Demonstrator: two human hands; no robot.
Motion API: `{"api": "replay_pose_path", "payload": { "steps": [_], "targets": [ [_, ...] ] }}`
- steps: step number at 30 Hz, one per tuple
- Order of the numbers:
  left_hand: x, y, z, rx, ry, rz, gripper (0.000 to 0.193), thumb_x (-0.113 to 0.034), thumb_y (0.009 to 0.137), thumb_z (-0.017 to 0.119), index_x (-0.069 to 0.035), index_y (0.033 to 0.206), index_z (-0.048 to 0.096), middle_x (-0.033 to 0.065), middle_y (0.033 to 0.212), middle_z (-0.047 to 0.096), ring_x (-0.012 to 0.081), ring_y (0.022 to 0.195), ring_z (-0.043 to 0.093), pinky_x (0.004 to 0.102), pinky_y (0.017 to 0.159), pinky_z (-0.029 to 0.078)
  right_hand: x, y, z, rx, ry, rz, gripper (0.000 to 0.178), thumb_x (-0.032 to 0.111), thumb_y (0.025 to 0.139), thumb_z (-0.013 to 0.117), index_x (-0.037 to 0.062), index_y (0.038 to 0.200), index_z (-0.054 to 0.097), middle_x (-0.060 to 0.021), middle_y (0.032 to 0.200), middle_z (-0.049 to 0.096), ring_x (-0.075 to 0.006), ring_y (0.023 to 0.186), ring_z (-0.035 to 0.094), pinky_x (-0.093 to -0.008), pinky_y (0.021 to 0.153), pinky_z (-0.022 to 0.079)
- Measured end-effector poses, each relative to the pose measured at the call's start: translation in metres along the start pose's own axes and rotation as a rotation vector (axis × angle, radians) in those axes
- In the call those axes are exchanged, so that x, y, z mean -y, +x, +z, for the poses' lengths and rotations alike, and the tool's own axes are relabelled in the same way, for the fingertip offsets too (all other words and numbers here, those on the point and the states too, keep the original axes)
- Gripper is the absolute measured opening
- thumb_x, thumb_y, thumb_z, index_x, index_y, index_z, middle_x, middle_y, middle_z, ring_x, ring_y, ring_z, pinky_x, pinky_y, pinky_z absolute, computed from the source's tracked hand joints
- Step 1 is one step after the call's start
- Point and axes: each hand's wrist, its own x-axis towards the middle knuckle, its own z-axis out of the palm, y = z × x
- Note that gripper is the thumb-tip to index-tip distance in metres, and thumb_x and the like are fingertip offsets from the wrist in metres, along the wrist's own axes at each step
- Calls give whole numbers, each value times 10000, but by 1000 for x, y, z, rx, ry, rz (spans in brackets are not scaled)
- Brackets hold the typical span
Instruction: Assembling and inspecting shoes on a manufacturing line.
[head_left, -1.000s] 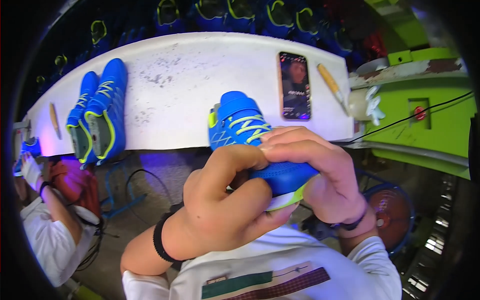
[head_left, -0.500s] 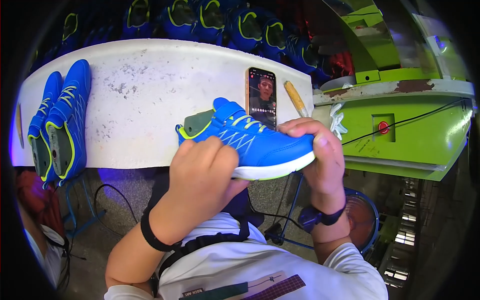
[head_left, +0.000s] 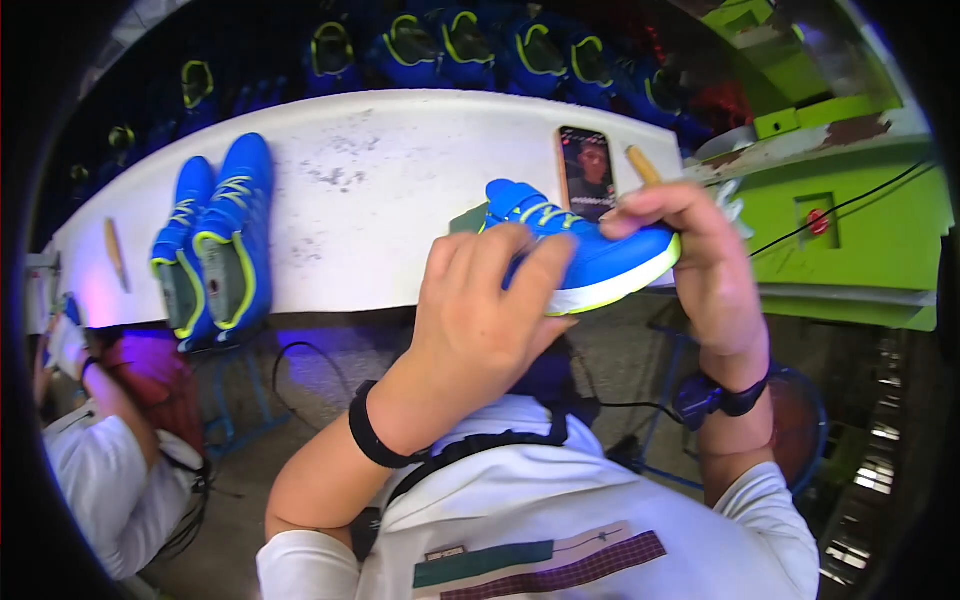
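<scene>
A blue sneaker (head_left: pixel 625 257) with yellow-green laces and a white sole is held above the near edge of the white table (head_left: pixel 380 220). Its toe points right, and a dark green insert shows at the heel opening. My left hand (head_left: pixel 480 295) lies over the near side of the shoe, fingers bent, index finger raised and slightly blurred. With my right hand (head_left: pixel 712 265) I grip the toe, thumb on top; the other fingers are partly hidden behind it. Just beyond the shoe lie a phone (head_left: pixel 587 172) with a lit screen and a wooden-handled tool (head_left: pixel 643 165).
Two blue sneakers (head_left: pixel 238 225) stand at the table's left, near a thin wooden-handled tool (head_left: pixel 116 255). Several more shoes (head_left: pixel 468 40) line the far side. A green machine (head_left: pixel 850 240) with a red button adjoins at right. A co-worker's arm (head_left: pixel 120 400) is at lower left.
The whole view has shifted, so the table and shoes appear farther right. My left hand has moved along the shoe's side, its index finger lifting. The right hand keeps hold of the toe.
</scene>
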Motion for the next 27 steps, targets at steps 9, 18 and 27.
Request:
{"api": "replay_pose_path", "payload": {
  "steps": [9,18,27],
  "targets": [
    [-15,-45,-100,13,-34,-175,574,-301,646,946,16,987,610,221,1030,667,310,886,683,366,759,560,-69,10,92,68,-271,-459,509,252,638,896,49,987,586,-110,953,565,-281,888,597,-365,762,501],
    [-44,-49,-93,186,141,-207,742,-459,592,927,42,1024,592,284,1058,688,372,964,712,420,829,578,-83,-14,114,-36,-34,-723,336,70,628,805,57,821,530,-83,843,510,-281,743,561,-373,640,476],
    [-36,-48,-94,236,222,-91,623,-377,627,940,-1,976,587,225,996,728,345,945,736,546,890,585,-95,-6,106,-62,-190,-632,378,172,612,810,46,826,525,-96,834,507,-280,773,563,-380,681,489]
  ]
}}
